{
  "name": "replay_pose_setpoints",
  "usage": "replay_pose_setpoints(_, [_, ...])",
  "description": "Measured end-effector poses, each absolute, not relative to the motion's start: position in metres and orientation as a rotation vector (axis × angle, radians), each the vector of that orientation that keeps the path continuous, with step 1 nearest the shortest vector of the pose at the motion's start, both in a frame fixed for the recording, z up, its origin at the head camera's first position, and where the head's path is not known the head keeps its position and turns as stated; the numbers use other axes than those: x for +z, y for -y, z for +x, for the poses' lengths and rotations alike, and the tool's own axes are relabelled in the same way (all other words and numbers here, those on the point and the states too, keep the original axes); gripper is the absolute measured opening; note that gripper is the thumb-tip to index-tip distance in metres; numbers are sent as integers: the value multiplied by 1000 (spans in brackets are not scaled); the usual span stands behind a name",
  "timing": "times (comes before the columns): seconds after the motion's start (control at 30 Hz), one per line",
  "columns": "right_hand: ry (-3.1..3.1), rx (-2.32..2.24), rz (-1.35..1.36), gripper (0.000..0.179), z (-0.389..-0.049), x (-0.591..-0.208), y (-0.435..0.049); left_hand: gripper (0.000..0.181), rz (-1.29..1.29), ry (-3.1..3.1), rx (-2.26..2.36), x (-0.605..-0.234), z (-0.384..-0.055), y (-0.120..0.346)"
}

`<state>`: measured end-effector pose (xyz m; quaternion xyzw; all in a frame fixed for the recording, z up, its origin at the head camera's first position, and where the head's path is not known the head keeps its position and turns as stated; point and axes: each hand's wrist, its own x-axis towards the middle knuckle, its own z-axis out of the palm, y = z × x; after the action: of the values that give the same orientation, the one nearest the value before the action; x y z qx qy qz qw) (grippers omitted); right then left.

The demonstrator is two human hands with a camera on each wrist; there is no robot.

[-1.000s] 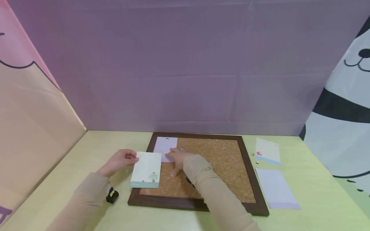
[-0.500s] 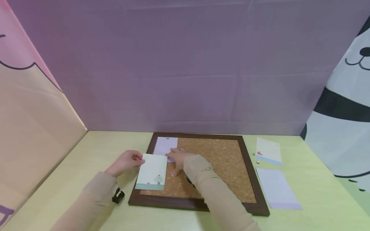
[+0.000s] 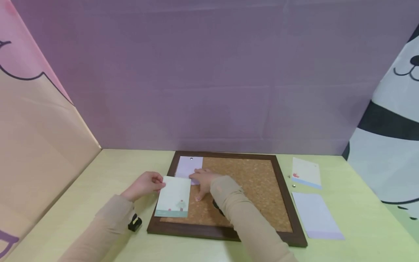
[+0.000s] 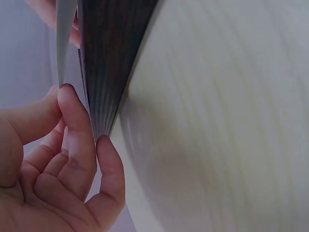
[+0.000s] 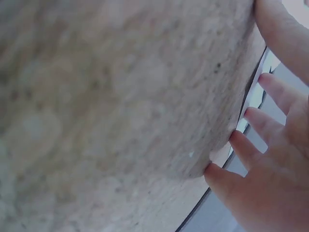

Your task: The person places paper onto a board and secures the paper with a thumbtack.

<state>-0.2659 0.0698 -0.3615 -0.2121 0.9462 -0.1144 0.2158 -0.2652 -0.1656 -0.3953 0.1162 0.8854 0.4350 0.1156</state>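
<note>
My left hand (image 3: 144,185) pinches the upper left edge of a white notepaper sheet (image 3: 171,194) with a green bottom strip and a small printed tree. The sheet overlaps the left part of the cork board (image 3: 242,193) in the head view. In the left wrist view, thumb and index finger hold the sheet (image 4: 66,38) edge-on beside the dark frame (image 4: 108,43). Spread fingers of my right hand (image 3: 205,181) rest on the board, their tips at the lavender sheet (image 3: 186,166). A silver pushpin (image 3: 191,158) sits at that sheet's top. The right wrist view shows the fingertips (image 5: 212,172) against the cork.
Right of the board lie a cream notepaper sheet (image 3: 306,171) with a blue strip and another lavender sheet (image 3: 317,214). A small silver pushpin (image 3: 294,186) lies between them and the frame. A purple cloth (image 3: 209,80) stands behind the table.
My left hand has moved right with the white notepaper, bringing it further over the cork and close to the right hand. The right hand has stayed in place.
</note>
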Motion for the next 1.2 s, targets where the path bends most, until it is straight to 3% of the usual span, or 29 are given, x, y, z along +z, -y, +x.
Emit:
replay_pose_setpoints(0.57, [-2527,-766,-662,80,-281,-372,-89,13,381,-2591,1252,-390,-261,156])
replay_pose_setpoints(0.87, [-2575,-758,-553,66,-280,-368,-96,13,392,-2615,1204,-386,-261,151])
replay_pose_setpoints(1.2, [-2668,-770,-637,50,-280,-364,-99,12,395,-2618,1204,-386,-263,147])
